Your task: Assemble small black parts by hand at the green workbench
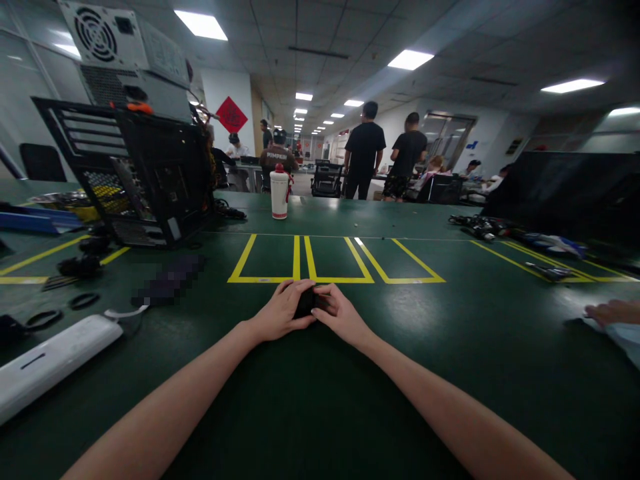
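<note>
Both my hands meet around a small black object (305, 304) just in front of the yellow tape marks on the green table (320, 387). My left hand (283, 309) wraps over its left side, thumb toward me. From the right, my right hand (341, 314) touches it with curved fingers, thumb and fingertips against its edge. Most of the object is covered by my fingers, so its kind cannot be made out. Beyond the hands are taped yellow outlines (341, 281) on the tabletop.
A black computer case (150, 173) with power supplies (125, 40) on top stands at left. A white cup (279, 193) is ahead. A white device (60, 360) lies near left, cables (477, 228) at right. Another person's hand (613, 312) rests at the right edge.
</note>
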Demonstrator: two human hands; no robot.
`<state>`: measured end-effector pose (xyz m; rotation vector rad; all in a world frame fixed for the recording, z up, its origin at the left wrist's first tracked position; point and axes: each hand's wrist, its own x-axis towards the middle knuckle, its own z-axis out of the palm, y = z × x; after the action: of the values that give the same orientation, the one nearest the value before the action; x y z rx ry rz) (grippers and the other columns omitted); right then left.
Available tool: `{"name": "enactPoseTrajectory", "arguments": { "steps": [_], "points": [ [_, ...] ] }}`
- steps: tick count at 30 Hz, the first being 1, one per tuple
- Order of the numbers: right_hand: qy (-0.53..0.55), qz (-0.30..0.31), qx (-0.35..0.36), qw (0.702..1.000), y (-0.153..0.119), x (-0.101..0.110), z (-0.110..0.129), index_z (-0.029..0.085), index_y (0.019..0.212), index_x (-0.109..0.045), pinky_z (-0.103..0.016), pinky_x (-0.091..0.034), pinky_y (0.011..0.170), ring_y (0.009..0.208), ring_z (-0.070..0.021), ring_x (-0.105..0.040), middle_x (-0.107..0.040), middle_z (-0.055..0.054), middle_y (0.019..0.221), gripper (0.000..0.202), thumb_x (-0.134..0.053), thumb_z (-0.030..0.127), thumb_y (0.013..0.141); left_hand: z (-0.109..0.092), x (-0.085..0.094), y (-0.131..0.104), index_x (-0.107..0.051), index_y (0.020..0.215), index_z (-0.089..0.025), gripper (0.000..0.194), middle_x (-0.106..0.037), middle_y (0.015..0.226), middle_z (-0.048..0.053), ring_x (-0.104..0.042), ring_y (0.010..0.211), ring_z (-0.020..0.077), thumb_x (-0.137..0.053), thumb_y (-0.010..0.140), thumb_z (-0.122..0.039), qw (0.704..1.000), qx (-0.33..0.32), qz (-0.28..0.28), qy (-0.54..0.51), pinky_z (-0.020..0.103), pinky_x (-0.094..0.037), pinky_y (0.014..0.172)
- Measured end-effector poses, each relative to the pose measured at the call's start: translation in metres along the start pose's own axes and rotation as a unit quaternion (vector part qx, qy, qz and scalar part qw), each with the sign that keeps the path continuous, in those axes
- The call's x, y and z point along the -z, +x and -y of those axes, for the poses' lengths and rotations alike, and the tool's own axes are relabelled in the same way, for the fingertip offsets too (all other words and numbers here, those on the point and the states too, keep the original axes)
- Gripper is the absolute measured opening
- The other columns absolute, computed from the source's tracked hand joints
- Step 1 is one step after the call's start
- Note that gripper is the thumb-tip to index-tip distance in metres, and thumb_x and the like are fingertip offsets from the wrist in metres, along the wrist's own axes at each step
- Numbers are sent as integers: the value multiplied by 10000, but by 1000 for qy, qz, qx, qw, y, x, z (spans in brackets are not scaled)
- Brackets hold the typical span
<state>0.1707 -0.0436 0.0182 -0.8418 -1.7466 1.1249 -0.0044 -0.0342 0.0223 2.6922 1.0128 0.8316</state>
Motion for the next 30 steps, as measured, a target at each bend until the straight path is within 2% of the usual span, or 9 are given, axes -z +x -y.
{"name": "enactPoseTrajectory", "arguments": {
  "steps": [4,10,20,26,30],
  "points": [
    [9,-1,-2,1000,-1,0,0,225,955,-467,-340,-419,871,1014,-158,-481,-495,-17,1018,252,-527,217,710,-1,0,1,-178,1231,-223,597,-383,1207,71,-343,1130,211,-505,745,-339,1000,3,4,0,419,-172,990],
    [-13,1,-17,1000,1,2,-1,236,1093,-409,-380,-396,899,1052,-176,-452,-463,-42,1106,404,-530,211,707,-1,1,1,-178,1230,-224,596,-380,1211,66,-340,1134,205,-508,744,-326,1000,1,3,-7,410,-168,995],
    [35,8,-7,999,0,2,-1,223,952,-454,-344,-422,867,1015,-163,-492,-497,-22,1041,238,-524,230,724,-1,2,-1,-175,1228,-229,598,-382,1210,63,-346,1130,203,-510,745,-338,1000,5,7,-6,410,-170,996],
    [3,11,-18,1000,2,3,-4,234,1089,-412,-372,-393,898,1051,-173,-456,-464,-40,1114,372,-512,231,731,0,0,0,-178,1228,-216,608,-380,1209,67,-338,1133,197,-520,738,-327,1000,4,6,-6,402,-157,1002],
    [11,11,-18,1000,3,2,-7,213,1018,-445,-371,-391,895,1033,-175,-464,-490,-37,1045,346,-559,233,691,1,-1,0,-187,1223,-213,600,-387,1200,73,-343,1129,201,-519,737,-326,1000,2,0,-1,403,-172,992]
  ]
}}
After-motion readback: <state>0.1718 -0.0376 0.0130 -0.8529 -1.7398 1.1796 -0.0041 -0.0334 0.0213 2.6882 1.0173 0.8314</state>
